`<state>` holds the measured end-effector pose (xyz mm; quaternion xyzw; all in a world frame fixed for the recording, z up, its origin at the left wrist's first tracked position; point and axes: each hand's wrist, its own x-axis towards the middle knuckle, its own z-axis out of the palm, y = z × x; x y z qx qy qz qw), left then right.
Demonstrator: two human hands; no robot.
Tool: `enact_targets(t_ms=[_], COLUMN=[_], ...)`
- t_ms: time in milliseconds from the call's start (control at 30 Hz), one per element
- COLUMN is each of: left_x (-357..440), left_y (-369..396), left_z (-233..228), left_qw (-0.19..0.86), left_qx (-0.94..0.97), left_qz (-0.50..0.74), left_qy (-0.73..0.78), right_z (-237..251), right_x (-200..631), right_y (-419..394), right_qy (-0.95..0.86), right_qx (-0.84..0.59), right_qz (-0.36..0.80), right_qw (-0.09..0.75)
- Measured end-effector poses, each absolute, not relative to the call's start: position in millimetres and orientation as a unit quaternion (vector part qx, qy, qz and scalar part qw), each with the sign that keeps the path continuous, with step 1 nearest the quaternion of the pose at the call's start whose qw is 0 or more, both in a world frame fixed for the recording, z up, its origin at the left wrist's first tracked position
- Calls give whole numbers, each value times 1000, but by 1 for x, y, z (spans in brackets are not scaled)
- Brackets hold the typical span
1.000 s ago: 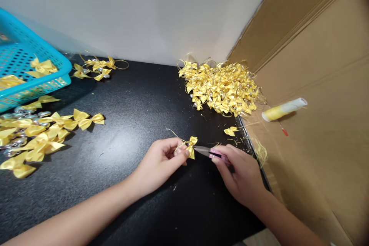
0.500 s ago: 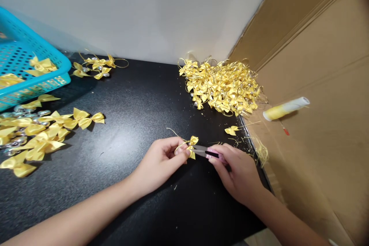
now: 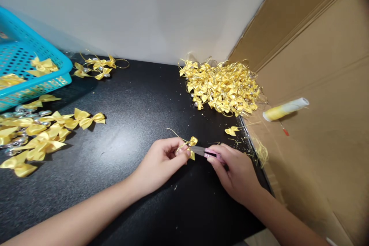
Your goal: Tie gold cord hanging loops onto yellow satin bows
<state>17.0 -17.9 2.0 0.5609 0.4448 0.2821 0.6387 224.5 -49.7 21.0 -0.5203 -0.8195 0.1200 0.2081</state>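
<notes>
Left hand: the left hand point(image 3: 161, 161) rests low on the counter point(image 3: 138, 123), thumb and fingers pinched on a small yellow bow point(image 3: 191, 145) with a thin gold loop of cord.
Right hand: the right hand point(image 3: 235, 171) is closed around small pink-handled snips point(image 3: 206, 152), whose metal tip points left and meets the bow.
Bow: near the front middle of the counter, between the two hands, held just off the black top.
Big pile: a heap of finished bows point(image 3: 223, 86) lies at the back right corner, against the wall point(image 3: 144, 11) and next to the cardboard.
Single bow: one loose bow point(image 3: 231, 130) lies between the heap and the right hand, near the counter's right edge.
Left side: scattered bows point(image 3: 43, 134) lie with silver beads at the left; a blue basket point(image 3: 37, 80) behind them holds a few more bows.
Back: a small cluster of looped bows point(image 3: 99, 65) lies just right of the basket.
Right: a spool of yellow thread point(image 3: 284, 108) lies on the cardboard sheet point(image 3: 317, 123), with thread scraps at its near edge.
</notes>
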Motion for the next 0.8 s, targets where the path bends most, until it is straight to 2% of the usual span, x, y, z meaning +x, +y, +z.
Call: enact_targets(t_ms=[233, 367, 500, 600, 800], left_x=[18, 18, 18, 18, 4], left_y=[-17, -16, -18, -17, -3], left_z=[2, 3, 2, -2, 11], left_qw=[637, 638, 635, 645, 706], left_qx=[559, 556, 553, 535, 502], left_qz=[281, 284, 283, 284, 275], left_qy=[451, 450, 460, 467, 418], right_z=[23, 18, 9, 2, -19], right_x=[227, 253, 307, 351, 401], right_y=[-53, -58, -60, -61, -69], right_qy=[-805, -733, -640, -626, -619], right_qx=[-523, -612, -728, -744, -741], right_qz=[138, 71, -44, -132, -189], right_qw=[246, 288, 242, 195, 177])
